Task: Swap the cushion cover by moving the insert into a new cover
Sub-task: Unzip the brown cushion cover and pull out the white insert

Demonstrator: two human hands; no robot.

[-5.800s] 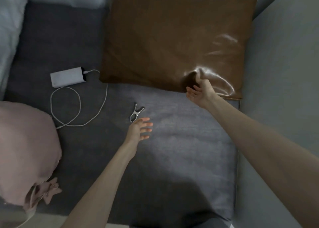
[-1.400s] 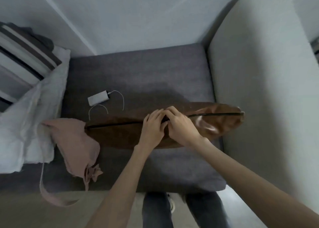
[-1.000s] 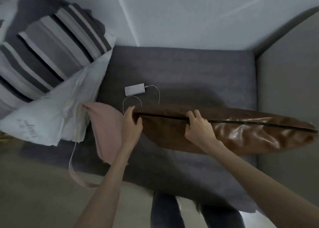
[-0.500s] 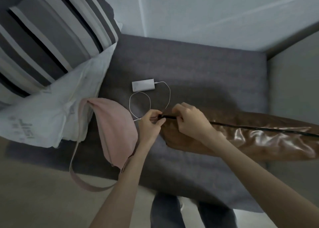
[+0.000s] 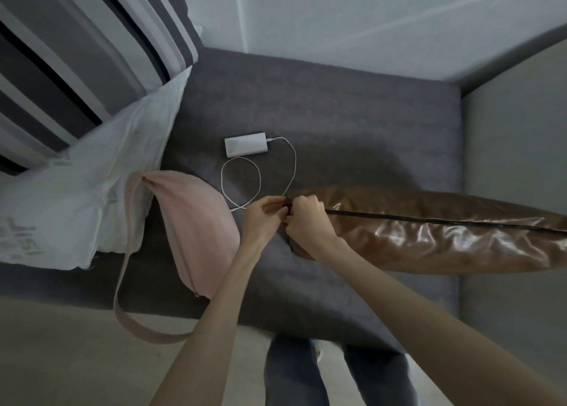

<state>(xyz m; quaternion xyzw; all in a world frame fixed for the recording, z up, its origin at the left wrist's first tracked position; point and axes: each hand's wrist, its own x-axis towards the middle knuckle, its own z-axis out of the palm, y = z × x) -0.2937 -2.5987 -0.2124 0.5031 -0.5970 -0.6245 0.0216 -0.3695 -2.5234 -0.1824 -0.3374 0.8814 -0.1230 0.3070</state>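
Observation:
A shiny brown cushion [image 5: 429, 236] stands on edge across the grey sofa seat [image 5: 337, 123], its black zipper line [image 5: 445, 221] facing up. Both hands meet at the cushion's left corner. My left hand [image 5: 265, 218] pinches the corner of the brown cover. My right hand [image 5: 306, 224] curls round the zipper end right beside it. The zipper pull itself is hidden between the fingers. A pink fabric piece [image 5: 196, 221] with a long strap lies just left of the hands.
A white power bank [image 5: 246, 144] with a looped white cable [image 5: 260, 175] lies behind the hands. A white bag [image 5: 76, 197] and a striped cushion [image 5: 76, 46] fill the left. The sofa arm [image 5: 515, 160] rises on the right. My legs stand below the seat edge.
The cushion went from lying flat to standing on edge. Both hands slid left along the zipper to its left end. In the last half second they closed tighter together at the corner.

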